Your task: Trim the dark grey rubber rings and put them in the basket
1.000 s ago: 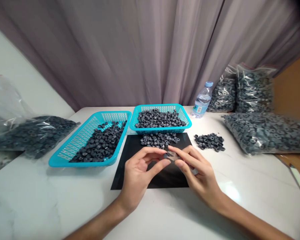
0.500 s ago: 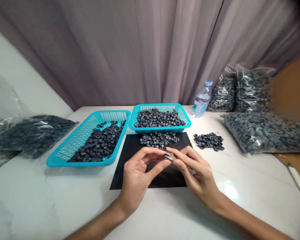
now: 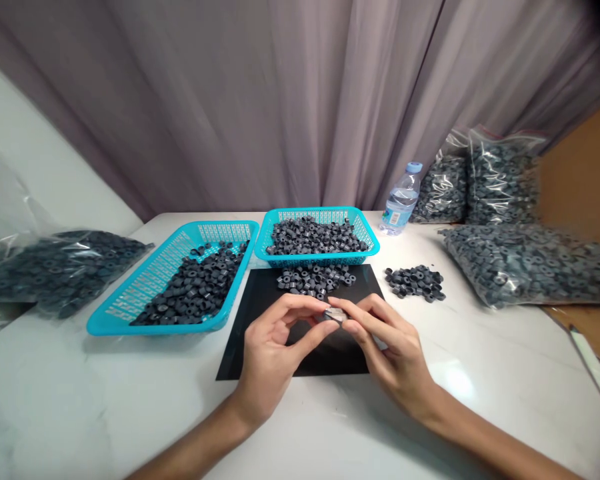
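Pinches small grey ring-shaped part (image 3: 333, 315) between fingertips of left hand (image 3: 273, 353) and right hand (image 3: 395, 360), over flat black mat (image 3: 253, 293), likely for contrast; grey pile (image 3: 313, 279) within reach.

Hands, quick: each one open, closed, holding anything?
Left hand: closed, pinching a small grey part over the black mat.
Right hand: closed, pinching the same small grey part from the other side.

Mauve pleated curtain (image 3: 290, 100) hangs behind a white marble table (image 3: 55, 413).
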`<state>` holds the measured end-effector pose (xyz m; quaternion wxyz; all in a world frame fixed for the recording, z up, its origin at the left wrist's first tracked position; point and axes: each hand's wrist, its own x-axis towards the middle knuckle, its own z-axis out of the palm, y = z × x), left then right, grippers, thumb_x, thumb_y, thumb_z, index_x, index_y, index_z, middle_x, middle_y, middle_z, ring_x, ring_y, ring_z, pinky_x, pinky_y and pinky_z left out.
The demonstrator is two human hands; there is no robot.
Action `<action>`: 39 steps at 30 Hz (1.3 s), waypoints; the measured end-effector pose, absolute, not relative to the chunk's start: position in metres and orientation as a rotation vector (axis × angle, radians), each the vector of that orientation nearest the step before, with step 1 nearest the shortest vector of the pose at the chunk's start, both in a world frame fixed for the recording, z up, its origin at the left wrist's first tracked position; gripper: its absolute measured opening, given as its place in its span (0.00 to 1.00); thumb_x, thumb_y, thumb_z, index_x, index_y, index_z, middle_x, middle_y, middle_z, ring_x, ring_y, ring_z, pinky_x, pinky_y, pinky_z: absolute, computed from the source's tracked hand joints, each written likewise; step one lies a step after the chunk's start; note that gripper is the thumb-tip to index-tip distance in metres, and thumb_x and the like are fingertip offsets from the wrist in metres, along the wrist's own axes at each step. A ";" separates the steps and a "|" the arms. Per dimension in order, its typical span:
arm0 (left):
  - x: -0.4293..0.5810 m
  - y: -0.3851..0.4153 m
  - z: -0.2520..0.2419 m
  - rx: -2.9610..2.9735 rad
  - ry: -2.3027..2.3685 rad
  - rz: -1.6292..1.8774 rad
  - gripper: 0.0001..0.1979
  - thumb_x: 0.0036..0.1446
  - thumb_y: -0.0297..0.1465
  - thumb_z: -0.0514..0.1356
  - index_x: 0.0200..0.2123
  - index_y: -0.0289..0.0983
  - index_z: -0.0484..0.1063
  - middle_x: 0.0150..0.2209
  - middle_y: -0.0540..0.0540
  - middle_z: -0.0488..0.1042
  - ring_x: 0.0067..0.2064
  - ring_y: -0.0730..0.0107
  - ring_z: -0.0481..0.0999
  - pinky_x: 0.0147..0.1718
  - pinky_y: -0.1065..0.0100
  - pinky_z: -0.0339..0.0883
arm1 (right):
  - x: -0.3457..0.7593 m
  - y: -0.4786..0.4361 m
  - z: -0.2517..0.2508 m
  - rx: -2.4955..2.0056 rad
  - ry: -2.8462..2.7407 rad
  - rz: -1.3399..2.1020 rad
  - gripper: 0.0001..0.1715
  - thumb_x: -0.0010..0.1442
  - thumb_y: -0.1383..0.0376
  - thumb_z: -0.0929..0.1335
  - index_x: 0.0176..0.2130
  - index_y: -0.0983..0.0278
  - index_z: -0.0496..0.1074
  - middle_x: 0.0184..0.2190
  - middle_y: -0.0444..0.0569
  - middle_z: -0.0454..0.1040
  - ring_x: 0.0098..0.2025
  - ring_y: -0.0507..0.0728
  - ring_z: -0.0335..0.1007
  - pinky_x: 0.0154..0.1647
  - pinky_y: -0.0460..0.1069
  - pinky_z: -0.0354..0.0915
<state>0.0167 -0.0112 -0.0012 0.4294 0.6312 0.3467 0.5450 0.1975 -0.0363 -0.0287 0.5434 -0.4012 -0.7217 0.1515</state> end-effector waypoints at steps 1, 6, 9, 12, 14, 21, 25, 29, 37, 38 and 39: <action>0.017 -0.011 -0.001 1.577 0.866 1.364 0.10 0.55 0.24 0.71 0.39 0.41 0.79 0.38 0.50 0.79 0.40 0.70 0.80 0.45 0.71 0.76 | 0.198 -0.037 -0.029 -0.951 -1.713 0.356 0.24 0.70 0.70 0.65 0.62 0.57 0.73 0.34 0.48 0.68 0.31 0.54 0.65 0.31 0.50 0.65; 0.019 -0.013 0.001 1.579 0.869 1.374 0.09 0.55 0.25 0.71 0.39 0.40 0.79 0.37 0.50 0.80 0.40 0.70 0.80 0.44 0.71 0.77 | 0.198 -0.037 -0.028 -0.956 -1.709 0.338 0.24 0.70 0.71 0.65 0.62 0.57 0.73 0.34 0.48 0.68 0.31 0.54 0.65 0.31 0.50 0.64; 0.019 -0.012 0.001 1.577 0.862 1.382 0.09 0.54 0.24 0.71 0.38 0.40 0.80 0.37 0.50 0.80 0.39 0.70 0.80 0.44 0.72 0.77 | 0.197 -0.036 -0.029 -0.956 -1.707 0.333 0.24 0.70 0.71 0.65 0.62 0.58 0.73 0.33 0.48 0.67 0.31 0.54 0.65 0.31 0.49 0.64; 0.019 -0.011 0.001 1.569 0.847 1.396 0.10 0.54 0.23 0.71 0.38 0.41 0.80 0.37 0.51 0.80 0.39 0.72 0.80 0.44 0.74 0.76 | 0.197 -0.035 -0.028 -0.953 -1.707 0.331 0.23 0.70 0.71 0.65 0.61 0.59 0.73 0.33 0.47 0.66 0.31 0.53 0.65 0.31 0.49 0.64; 0.019 -0.011 0.001 1.570 0.830 1.399 0.10 0.54 0.23 0.71 0.39 0.41 0.80 0.37 0.52 0.80 0.39 0.73 0.80 0.43 0.75 0.76 | 0.197 -0.035 -0.028 -0.945 -1.708 0.318 0.23 0.70 0.71 0.65 0.61 0.60 0.73 0.33 0.47 0.66 0.31 0.53 0.65 0.31 0.49 0.64; 0.019 -0.011 0.000 1.579 0.803 1.391 0.11 0.55 0.22 0.70 0.39 0.42 0.80 0.37 0.53 0.80 0.40 0.74 0.80 0.44 0.76 0.76 | 0.198 -0.035 -0.029 -0.929 -1.715 0.313 0.21 0.70 0.73 0.65 0.59 0.62 0.74 0.35 0.50 0.70 0.32 0.54 0.65 0.31 0.49 0.63; 0.019 -0.011 0.001 1.581 0.805 1.401 0.11 0.54 0.22 0.71 0.39 0.42 0.80 0.37 0.52 0.80 0.39 0.74 0.80 0.44 0.76 0.76 | 0.199 -0.035 -0.030 -0.927 -1.718 0.309 0.21 0.70 0.73 0.65 0.59 0.62 0.74 0.36 0.51 0.71 0.33 0.54 0.66 0.32 0.50 0.64; 0.020 -0.012 0.003 1.575 0.800 1.399 0.11 0.54 0.22 0.71 0.38 0.41 0.80 0.36 0.52 0.80 0.39 0.74 0.80 0.43 0.77 0.76 | 0.199 -0.036 -0.028 -0.922 -1.720 0.304 0.21 0.70 0.73 0.65 0.59 0.63 0.74 0.36 0.50 0.71 0.33 0.54 0.66 0.32 0.50 0.64; 0.019 -0.013 0.002 1.573 0.794 1.393 0.11 0.54 0.22 0.71 0.39 0.42 0.80 0.36 0.53 0.80 0.39 0.75 0.80 0.43 0.78 0.76 | 0.198 -0.036 -0.026 -0.901 -1.686 0.300 0.19 0.70 0.73 0.65 0.57 0.64 0.75 0.32 0.48 0.68 0.31 0.53 0.65 0.31 0.48 0.63; 0.019 -0.013 0.002 1.574 0.791 1.395 0.11 0.54 0.22 0.71 0.39 0.42 0.80 0.36 0.52 0.80 0.39 0.75 0.80 0.43 0.78 0.76 | 0.198 -0.035 -0.025 -0.901 -1.681 0.301 0.20 0.70 0.73 0.65 0.58 0.64 0.75 0.33 0.47 0.69 0.32 0.53 0.65 0.31 0.48 0.63; 0.019 -0.013 0.002 1.575 0.789 1.395 0.11 0.54 0.22 0.71 0.39 0.42 0.80 0.36 0.52 0.80 0.39 0.74 0.81 0.43 0.78 0.76 | 0.198 -0.035 -0.025 -0.902 -1.681 0.303 0.20 0.70 0.73 0.65 0.58 0.64 0.75 0.33 0.47 0.69 0.32 0.53 0.65 0.32 0.49 0.63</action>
